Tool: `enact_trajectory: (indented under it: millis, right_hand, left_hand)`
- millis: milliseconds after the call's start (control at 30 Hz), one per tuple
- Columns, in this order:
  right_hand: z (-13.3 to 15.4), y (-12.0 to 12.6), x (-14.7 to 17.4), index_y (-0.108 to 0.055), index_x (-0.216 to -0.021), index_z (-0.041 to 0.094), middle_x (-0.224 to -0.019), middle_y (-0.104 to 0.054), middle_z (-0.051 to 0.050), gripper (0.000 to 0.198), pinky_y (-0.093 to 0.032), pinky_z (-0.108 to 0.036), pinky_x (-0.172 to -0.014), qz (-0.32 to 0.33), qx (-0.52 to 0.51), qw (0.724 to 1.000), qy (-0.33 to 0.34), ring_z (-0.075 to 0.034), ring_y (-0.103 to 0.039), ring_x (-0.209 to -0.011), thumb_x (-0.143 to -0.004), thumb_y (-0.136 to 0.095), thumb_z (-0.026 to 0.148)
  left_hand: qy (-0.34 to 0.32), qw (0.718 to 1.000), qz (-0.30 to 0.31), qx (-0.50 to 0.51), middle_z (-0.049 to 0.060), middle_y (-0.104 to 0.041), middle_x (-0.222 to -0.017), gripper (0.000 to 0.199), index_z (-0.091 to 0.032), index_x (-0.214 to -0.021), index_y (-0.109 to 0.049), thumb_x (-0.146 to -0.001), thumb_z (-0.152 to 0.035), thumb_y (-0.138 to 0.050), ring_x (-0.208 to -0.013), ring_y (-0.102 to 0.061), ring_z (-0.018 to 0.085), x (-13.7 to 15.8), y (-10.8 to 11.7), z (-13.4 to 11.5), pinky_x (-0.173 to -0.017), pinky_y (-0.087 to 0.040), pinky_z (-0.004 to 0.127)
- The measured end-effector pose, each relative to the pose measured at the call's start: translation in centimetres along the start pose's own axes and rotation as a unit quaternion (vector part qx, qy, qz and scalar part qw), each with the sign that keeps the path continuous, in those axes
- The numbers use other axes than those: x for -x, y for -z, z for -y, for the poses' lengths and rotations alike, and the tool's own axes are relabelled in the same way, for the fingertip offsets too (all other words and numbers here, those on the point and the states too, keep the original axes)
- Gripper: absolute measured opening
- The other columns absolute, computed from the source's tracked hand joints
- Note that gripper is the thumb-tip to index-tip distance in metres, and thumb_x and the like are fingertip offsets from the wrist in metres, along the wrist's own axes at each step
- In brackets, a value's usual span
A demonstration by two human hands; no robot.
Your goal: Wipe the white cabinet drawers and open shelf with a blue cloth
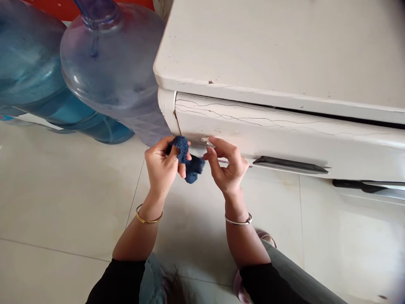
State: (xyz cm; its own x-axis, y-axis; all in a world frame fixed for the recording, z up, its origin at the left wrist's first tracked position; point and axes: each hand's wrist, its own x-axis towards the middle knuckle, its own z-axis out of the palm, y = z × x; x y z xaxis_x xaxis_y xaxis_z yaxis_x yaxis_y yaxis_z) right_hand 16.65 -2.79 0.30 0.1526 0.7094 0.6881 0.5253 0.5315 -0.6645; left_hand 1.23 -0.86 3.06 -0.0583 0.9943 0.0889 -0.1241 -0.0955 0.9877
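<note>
My left hand (163, 162) is closed around a dark blue knitted yarn piece (179, 147). Part of that piece hangs below the fingers, towards my right hand. My right hand (228, 162) is pinched just right of the yarn. A thin stick that looks like a crochet hook (249, 166) runs through its grip, its end showing past the palm. The tip near the yarn is too small to make out. Behind the right fingertips, a small pale knob-like bit (206, 140) shows against the cabinet front.
Right ahead stands a white cabinet (278, 50) with a cracked drawer front and a dark handle (291, 164). Large blue water bottles (110, 71) stand at the left. Below are pale floor tiles (69, 190) and my feet.
</note>
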Motion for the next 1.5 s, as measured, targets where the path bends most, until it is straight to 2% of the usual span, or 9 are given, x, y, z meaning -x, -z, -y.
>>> enact_trajectory:
  millis: [100,233,433,700,800,967,1133,1333,1500]
  right_hand:
    - [0.0,0.0,0.1,-0.062,-0.126,0.027,-0.099,-0.08,0.002,0.028,-0.064,-0.02,-0.062,0.003,-0.006,1.0,-0.008,-0.007,-0.074,-0.065,-0.1,-0.059,0.018]
    - [0.2,-0.1,0.2,-0.061,-0.125,0.027,-0.093,-0.079,0.004,0.028,-0.065,-0.021,-0.062,0.004,-0.013,1.0,-0.019,-0.008,-0.073,-0.064,-0.099,-0.06,0.018]
    - [0.3,0.1,-0.1,-0.062,-0.125,0.029,-0.089,-0.078,0.005,0.032,-0.064,-0.021,-0.06,0.002,-0.014,1.0,-0.013,-0.008,-0.073,-0.064,-0.097,-0.061,0.013]
    - [-0.1,0.0,-0.1,-0.059,-0.13,0.03,-0.098,-0.078,0.004,0.038,-0.063,-0.02,-0.059,0.004,-0.006,1.0,0.009,-0.008,-0.074,-0.066,-0.097,-0.06,0.011]
    - [-0.2,0.0,0.0,-0.059,-0.131,0.031,-0.098,-0.078,0.004,0.039,-0.064,-0.021,-0.058,0.001,-0.005,1.0,0.011,-0.009,-0.075,-0.066,-0.097,-0.061,0.011]
    - [-0.4,0.0,0.0,-0.06,-0.131,0.031,-0.107,-0.079,0.002,0.043,-0.065,-0.021,-0.061,-0.004,-0.007,1.0,0.016,-0.009,-0.076,-0.068,-0.095,-0.063,0.009]
    - [-0.6,0.0,-0.1,-0.06,-0.132,0.031,-0.105,-0.079,0.003,0.047,-0.065,-0.02,-0.061,-0.014,0.002,0.999,0.033,-0.009,-0.076,-0.067,-0.093,-0.065,0.007]
    - [-0.6,0.1,-0.5,-0.061,-0.132,0.03,-0.103,-0.08,0.003,0.045,-0.066,-0.02,-0.066,-0.008,-0.002,0.999,0.041,-0.009,-0.077,-0.071,-0.093,-0.066,0.007]
    - [-0.5,0.3,-0.6,-0.064,-0.125,0.029,-0.099,-0.08,0.004,0.038,-0.066,-0.021,-0.062,-0.011,0.009,0.999,0.035,-0.009,-0.076,-0.066,-0.093,-0.066,0.009]
  left_hand:
    - [-0.019,0.999,-0.047,-0.01,-0.007,-0.066,-0.057,0.028,-0.022,-0.081,-0.062,-0.086,-0.042,-0.08,-0.029,-0.049,0.006,-0.7,-0.4,-0.3,-0.025,-0.031,0.017]
    - [-0.037,0.996,-0.087,-0.004,-0.011,-0.059,-0.054,0.034,-0.024,-0.081,-0.051,-0.081,-0.029,-0.084,-0.036,-0.057,0.007,-1.0,-1.1,-0.7,-0.025,-0.029,0.014]
    - [-0.074,0.992,-0.105,0.013,-0.008,-0.065,-0.063,0.027,-0.022,-0.081,-0.054,-0.082,-0.021,-0.081,-0.039,-0.057,0.007,-0.8,-1.8,-1.0,-0.023,-0.027,0.016]
    - [-0.094,0.988,-0.116,0.03,-0.006,-0.068,-0.067,0.031,-0.02,-0.075,-0.057,-0.08,-0.027,-0.087,-0.041,-0.058,0.006,-0.8,-2.3,-1.1,-0.024,-0.027,0.016]
    - [-0.101,0.987,-0.116,0.045,-0.007,-0.066,-0.063,0.029,-0.02,-0.075,-0.058,-0.081,-0.025,-0.086,-0.04,-0.057,0.005,-0.7,-2.7,-1.1,-0.025,-0.027,0.016]
    - [-0.118,0.984,-0.117,0.06,-0.007,-0.068,-0.068,0.027,-0.019,-0.077,-0.059,-0.083,-0.025,-0.085,-0.038,-0.055,0.004,-0.6,-3.3,-1.1,-0.025,-0.027,0.016]
    - [-0.138,0.983,-0.111,0.055,-0.008,-0.069,-0.07,0.025,-0.02,-0.077,-0.059,-0.086,-0.023,-0.082,-0.035,-0.052,0.003,-0.6,-3.8,-1.5,-0.025,-0.028,0.019]
    - [-0.166,0.977,-0.133,0.032,-0.006,-0.067,-0.064,0.02,-0.022,-0.077,-0.063,-0.086,-0.016,-0.08,-0.038,-0.058,0.008,-0.4,-5.3,-2.9,-0.026,-0.03,0.021]
    - [-0.127,0.983,-0.115,0.069,-0.008,-0.064,-0.062,0.023,-0.023,-0.078,-0.059,-0.086,-0.02,-0.081,-0.034,-0.054,0.006,-0.3,-4.3,-1.8,-0.023,-0.028,0.019]
